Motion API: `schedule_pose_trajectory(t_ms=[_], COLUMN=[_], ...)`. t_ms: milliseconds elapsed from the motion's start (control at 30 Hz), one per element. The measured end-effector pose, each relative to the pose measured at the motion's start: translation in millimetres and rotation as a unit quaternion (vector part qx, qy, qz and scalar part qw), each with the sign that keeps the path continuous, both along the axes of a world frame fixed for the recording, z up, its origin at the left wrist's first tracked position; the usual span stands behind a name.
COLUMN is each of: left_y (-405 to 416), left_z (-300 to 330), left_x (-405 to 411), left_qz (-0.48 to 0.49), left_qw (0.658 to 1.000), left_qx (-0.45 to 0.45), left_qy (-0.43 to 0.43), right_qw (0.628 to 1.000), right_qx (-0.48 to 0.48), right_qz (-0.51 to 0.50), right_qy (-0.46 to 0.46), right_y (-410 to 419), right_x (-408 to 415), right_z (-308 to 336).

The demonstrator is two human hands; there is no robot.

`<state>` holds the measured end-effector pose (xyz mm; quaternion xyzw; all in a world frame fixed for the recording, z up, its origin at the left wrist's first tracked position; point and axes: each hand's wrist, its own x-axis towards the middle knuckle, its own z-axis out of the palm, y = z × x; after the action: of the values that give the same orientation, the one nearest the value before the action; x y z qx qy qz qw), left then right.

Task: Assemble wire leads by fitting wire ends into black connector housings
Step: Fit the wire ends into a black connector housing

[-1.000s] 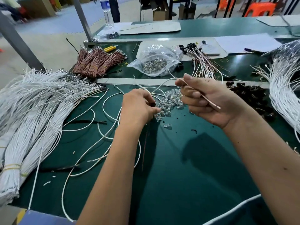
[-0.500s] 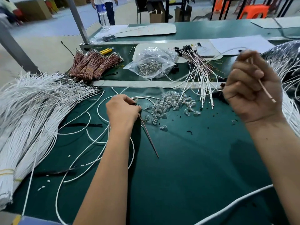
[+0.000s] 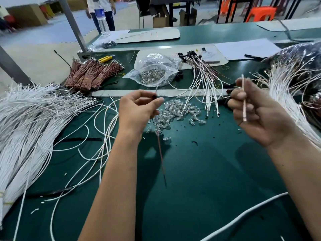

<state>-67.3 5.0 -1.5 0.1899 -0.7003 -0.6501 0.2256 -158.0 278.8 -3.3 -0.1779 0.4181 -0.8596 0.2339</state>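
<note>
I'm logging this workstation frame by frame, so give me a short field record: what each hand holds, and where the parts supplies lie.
left hand: pinches a small black connector housing, a thin brown wire hanging below the hand
right hand: grips a pale wire, held roughly upright
clear bulbs: loose pile on the green table, between the hands
plastic bag: behind the pile, holds more bulbs
white wires: large bundle at far left
brown wire bundles: back left
finished leads: fanned out at back, black housings on the far ends
</note>
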Motion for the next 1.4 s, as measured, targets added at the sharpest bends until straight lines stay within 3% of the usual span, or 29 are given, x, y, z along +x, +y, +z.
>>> schedule_pose_trajectory(t_ms=[167, 533, 1400], left_y=[58.8, 79.9, 86.2], left_z=[-7.2, -39.4, -35.3], left_x=[-19.3, -23.9, -29.3], left_qz=[-0.14, -0.226, -0.237], left_qw=[0.988, 0.974, 0.967], left_qx=[0.057, -0.012, -0.055], left_qy=[0.018, 0.019, 0.082], right_qw=[0.992, 0.94, 0.92], right_qx=[0.076, 0.12, 0.165], right_qz=[-0.093, -0.273, -0.295], right_qy=[0.039, 0.165, 0.197], right_y=[5.2, 3.3, -0.1], right_x=[8.1, 20.5, 27.1], right_z=[-11.7, -23.9, -21.4])
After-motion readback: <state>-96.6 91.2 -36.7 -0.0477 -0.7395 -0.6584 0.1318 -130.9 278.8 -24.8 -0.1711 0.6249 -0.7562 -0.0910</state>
